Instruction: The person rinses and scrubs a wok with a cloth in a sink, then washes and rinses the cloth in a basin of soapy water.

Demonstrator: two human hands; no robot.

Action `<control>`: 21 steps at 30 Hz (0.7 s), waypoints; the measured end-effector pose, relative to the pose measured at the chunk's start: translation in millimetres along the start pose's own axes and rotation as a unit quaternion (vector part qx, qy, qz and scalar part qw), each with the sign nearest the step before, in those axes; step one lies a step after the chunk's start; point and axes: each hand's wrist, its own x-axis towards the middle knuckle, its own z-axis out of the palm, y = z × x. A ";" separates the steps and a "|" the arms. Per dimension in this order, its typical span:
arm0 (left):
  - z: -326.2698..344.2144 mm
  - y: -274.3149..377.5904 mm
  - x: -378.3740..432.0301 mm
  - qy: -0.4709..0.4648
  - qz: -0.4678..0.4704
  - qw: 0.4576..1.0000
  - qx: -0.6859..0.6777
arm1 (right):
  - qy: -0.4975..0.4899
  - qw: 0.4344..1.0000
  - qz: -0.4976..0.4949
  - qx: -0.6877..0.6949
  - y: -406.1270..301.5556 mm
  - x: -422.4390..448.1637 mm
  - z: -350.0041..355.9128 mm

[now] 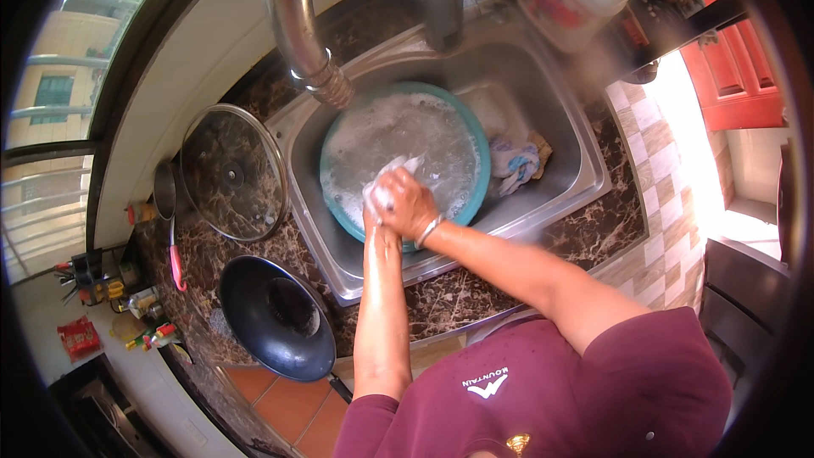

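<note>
A wet white cloth [402, 165], covered in suds, is bunched between my two hands. My right hand [410, 200], with a bracelet [429, 231] at the wrist, closes over it from the right. Under and beside it is my left hand [371, 211], mostly hidden by the cloth and the right hand; it appears to grip the same bundle. Both hands are over the near edge of a teal plastic basin [481, 140]. Foamy grey water [407, 133] fills the basin, which sits in a stainless steel sink [572, 140].
A metal faucet [299, 32] reaches over the basin. Right of it, a crumpled cloth [515, 162] lies in the sink. On the left counter are a glass lid [232, 172], a pink-handled ladle [176, 261] and a black wok [276, 318]. A white jug [566, 0] stands at back right.
</note>
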 end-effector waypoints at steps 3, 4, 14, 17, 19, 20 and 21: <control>14.5 3.4 3.0 0.184 0.022 0.973 0.140 | -0.003 0.989 0.112 -0.094 67.7 41.1 1.6; 20.4 4.4 2.0 0.206 0.028 0.966 0.153 | -0.039 0.976 0.164 -0.141 87.0 47.9 0.0; 28.0 15.2 -29.2 0.310 0.013 0.881 0.357 | -0.197 0.932 0.290 -0.093 144.5 22.4 29.0; 32.1 5.5 -19.3 0.315 0.006 0.903 0.292 | -0.107 0.967 0.230 0.019 106.6 18.3 29.1; 35.7 5.3 -14.6 0.244 -0.033 0.950 0.192 | -0.105 0.993 -0.001 0.045 54.9 4.1 22.2; 36.1 8.0 -14.2 0.174 -0.103 0.973 0.113 | -0.071 0.994 -0.017 0.080 23.9 -14.5 15.4; 35.8 11.0 -14.8 0.096 -0.180 0.973 0.108 | -0.028 0.996 -0.075 0.044 -3.7 -31.7 4.8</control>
